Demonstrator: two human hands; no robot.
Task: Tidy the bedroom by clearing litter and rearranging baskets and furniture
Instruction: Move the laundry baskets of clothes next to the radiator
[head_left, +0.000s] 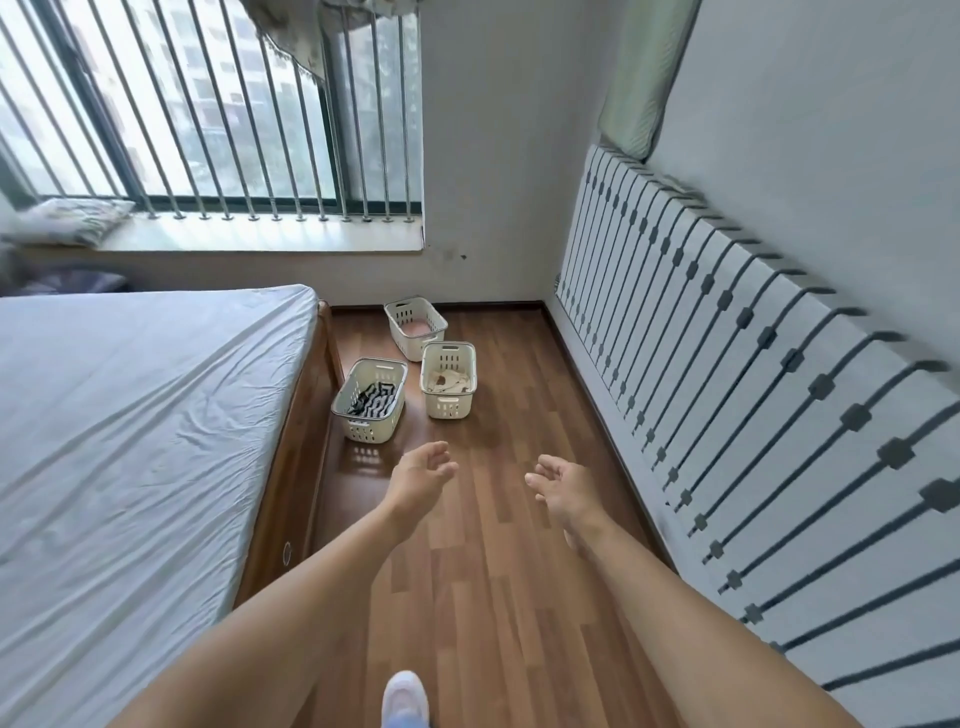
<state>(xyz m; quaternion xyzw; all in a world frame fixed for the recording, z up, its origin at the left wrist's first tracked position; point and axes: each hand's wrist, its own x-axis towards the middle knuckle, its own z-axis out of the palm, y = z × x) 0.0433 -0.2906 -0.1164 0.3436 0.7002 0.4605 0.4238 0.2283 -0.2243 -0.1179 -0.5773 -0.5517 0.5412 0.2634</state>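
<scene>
Three white plastic baskets stand on the wooden floor past my hands. The nearest basket sits beside the bed frame and holds black-and-white striped cloth. To its right, a second basket holds light cloth with a dark patch. The far basket near the wall holds something pinkish. My left hand and my right hand are stretched out side by side above the floor, short of the baskets, fingers apart and holding nothing.
A bed with a wrinkled pale sheet on a wooden frame fills the left. A white panel with dark stripes leans on the right wall. A barred window and sill with a cushion lie ahead. My shoe shows below.
</scene>
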